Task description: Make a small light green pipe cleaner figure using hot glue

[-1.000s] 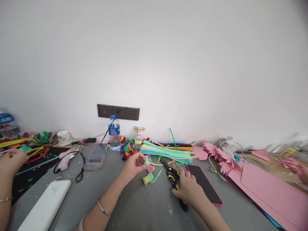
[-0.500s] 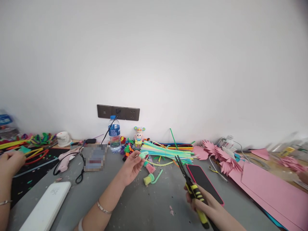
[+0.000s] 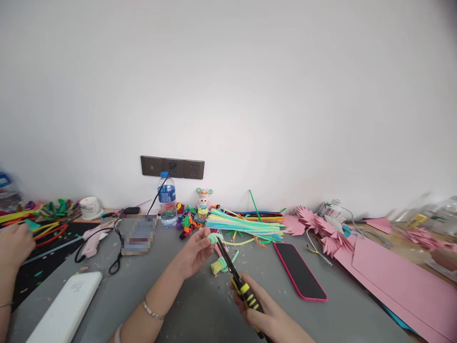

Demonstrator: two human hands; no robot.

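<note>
My left hand (image 3: 197,251) pinches a small pale green curled piece (image 3: 213,237), fingers closed on it. My right hand (image 3: 252,305) is wrapped round the black and yellow handles of long-nose pliers (image 3: 233,274). The pliers' tips are at the green piece, right beside my left fingertips; whether they grip it is too small to tell. Beneath them on the grey mat lies a yellow and green fuzzy piece (image 3: 216,267). Behind my hands is a bundle of pastel pipe cleaners (image 3: 246,225).
A water bottle (image 3: 167,200) and small figurine (image 3: 203,202) stand near the wall. A pink-edged phone (image 3: 300,272) and pink paper (image 3: 396,286) lie right, a white box (image 3: 66,307) left. Other people's hands (image 3: 16,245) show at both edges.
My right hand has moved left and brought the pliers from beside the phone to the green piece. My left hand still holds that piece. The view has shifted slightly.
</note>
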